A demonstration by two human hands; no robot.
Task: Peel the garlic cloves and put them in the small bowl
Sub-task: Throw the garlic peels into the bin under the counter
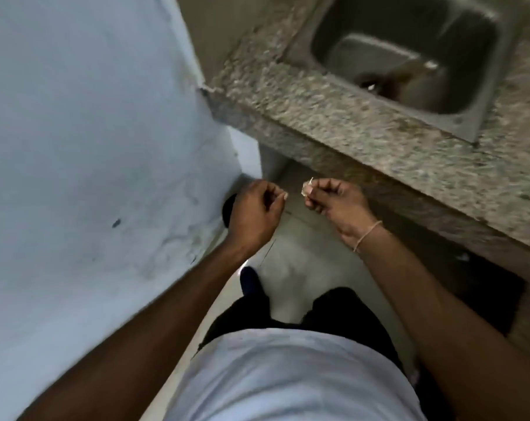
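Right hand (330, 199) grip pinching pale papery garlic skin scrap (306, 189) at fingertips; left hand (254, 208) grip curled, contents unclear.

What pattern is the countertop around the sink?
Speckled grey-and-beige granite countertop, seen best in the head view, around the steel sink.

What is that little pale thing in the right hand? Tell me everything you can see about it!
The garlic piece is small, pale and papery-looking, with a thin tip sticking up. The right hand pinches it in its fingertips, held in the air over the floor, just in front of the speckled stone counter. Only the hand touches it. It is too blurry to tell clove from peel.
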